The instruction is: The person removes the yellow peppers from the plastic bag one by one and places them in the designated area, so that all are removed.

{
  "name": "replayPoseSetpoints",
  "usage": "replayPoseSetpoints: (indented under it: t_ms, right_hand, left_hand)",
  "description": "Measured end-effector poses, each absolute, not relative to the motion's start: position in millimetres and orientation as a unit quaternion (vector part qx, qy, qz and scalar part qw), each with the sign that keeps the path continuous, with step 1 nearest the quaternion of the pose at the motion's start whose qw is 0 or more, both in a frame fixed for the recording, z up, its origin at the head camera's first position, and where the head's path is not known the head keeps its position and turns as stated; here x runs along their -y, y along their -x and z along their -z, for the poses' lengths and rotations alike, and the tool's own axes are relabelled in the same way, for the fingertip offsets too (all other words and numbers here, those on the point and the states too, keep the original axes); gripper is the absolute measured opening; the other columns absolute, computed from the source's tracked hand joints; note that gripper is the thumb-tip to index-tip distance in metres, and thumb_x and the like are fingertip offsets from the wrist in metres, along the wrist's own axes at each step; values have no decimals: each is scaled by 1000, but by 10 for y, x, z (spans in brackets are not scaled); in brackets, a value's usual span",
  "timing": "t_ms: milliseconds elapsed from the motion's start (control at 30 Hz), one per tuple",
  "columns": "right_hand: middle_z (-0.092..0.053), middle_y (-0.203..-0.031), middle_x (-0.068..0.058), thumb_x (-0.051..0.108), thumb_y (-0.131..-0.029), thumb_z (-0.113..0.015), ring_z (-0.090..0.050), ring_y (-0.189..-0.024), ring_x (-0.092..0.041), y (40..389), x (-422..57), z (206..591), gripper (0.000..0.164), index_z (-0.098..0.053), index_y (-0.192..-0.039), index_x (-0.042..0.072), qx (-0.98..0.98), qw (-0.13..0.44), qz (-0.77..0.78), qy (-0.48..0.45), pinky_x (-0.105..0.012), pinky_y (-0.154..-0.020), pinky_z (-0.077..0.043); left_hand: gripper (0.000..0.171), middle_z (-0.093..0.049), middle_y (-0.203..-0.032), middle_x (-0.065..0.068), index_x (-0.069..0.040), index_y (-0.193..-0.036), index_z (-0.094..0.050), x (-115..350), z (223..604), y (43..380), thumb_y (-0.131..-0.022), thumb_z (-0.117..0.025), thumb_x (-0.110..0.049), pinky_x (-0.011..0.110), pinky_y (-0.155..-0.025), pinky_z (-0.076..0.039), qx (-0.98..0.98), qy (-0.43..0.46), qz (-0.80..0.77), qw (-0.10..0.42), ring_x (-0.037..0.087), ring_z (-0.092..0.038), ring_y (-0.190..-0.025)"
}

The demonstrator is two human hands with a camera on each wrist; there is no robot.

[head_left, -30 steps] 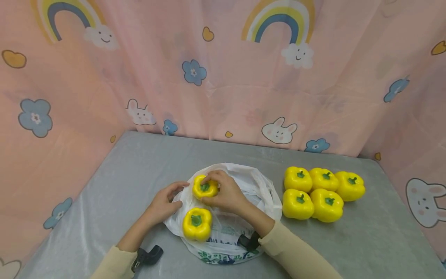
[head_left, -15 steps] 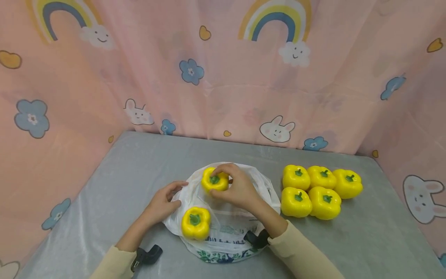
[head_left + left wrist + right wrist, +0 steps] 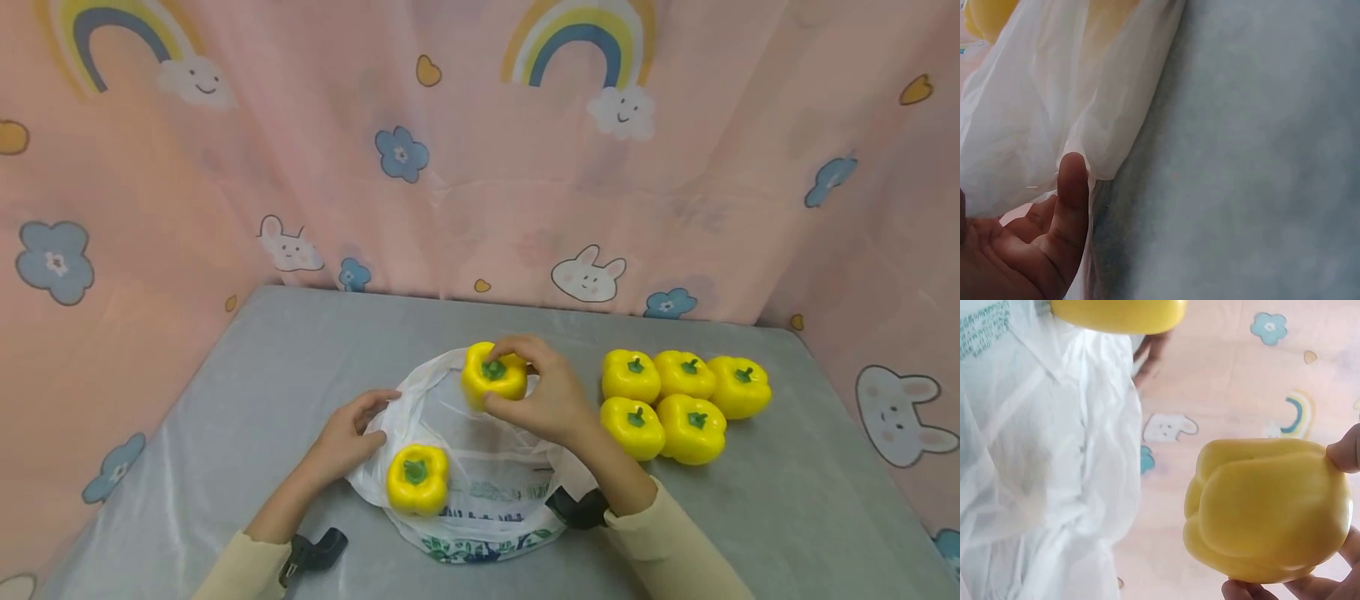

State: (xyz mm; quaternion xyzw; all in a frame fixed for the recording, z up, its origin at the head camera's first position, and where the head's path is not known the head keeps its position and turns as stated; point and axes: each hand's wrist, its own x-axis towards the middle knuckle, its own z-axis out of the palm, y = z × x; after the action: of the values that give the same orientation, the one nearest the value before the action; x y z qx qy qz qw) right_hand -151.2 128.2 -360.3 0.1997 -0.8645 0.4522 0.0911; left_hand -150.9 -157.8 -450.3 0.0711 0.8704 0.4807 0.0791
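My right hand grips a yellow bell pepper, fingers on its far side and thumb on its near side. In the right wrist view this bell pepper is raised beside the white plastic bag. A second yellow bell pepper sits on the left part of the bag. My left hand pinches the bag's left edge; the left wrist view has the thumb pressed on the thin film of the bag, with fingers partly hidden behind it.
Several yellow bell peppers stand in two rows right of the bag, on the grey tabletop. A pink patterned curtain hangs behind and at both sides. Black wrist devices are on both forearms.
My right hand has carried the bell pepper rightward and slightly away, over the far part of the bag. My left hand stays at the bag's left edge. The head view has shifted a little.
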Motion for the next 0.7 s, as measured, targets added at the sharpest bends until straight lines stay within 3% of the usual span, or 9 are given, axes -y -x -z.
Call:
replayPoseSetpoints:
  t_ms: [433, 700]
  right_hand:
    - [-63, -122, -3, 14, -68, -77, -55, -113, -22, 1381, -1701, 3389, 38, -67, -104, 16, 878, 134, -433, -154, -43, -89, -46]
    - [-63, -122, -3, 11, -71, -77, -52, -109, -18, 1260, -2069, 3289, 37, -67, -106, 15, 895, 172, -397, -111, -33, -89, -43]
  left_hand:
    - [50, -55, -138, 16, -20, -131, -57, 1588, 4537, 1505, -84, -56, -3, 54, -97, -46, -875, -62, -474, 77, 39, -55, -122]
    - [50, -56, -136, 16, -20, -130, -57, 1592, 4543, 1521, -84, -56, -2, 52, -94, -49, -874, -65, -475, 75, 37, -57, -119]
